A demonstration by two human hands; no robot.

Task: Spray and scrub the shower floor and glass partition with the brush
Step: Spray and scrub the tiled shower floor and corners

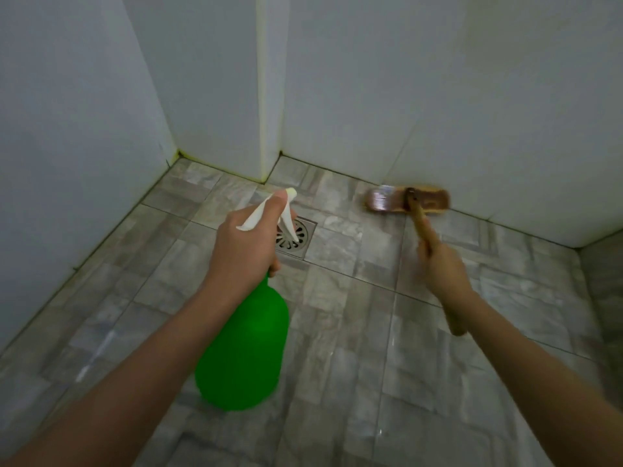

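I have one wide-angle view, worn on the head, looking forward and steeply down at close range onto the tiled shower floor (354, 332). It faces the corner of the white walls (438, 96), with the floor drain (290, 246) near centre.

Two grips were in view, the left grip (242, 246) and the right grip (442, 266). There was one bottle (246, 348), held in the left grip, one brush (387, 202), held in the right grip, and one drain (300, 242) on the floor (371, 332), just beyond the left grip.
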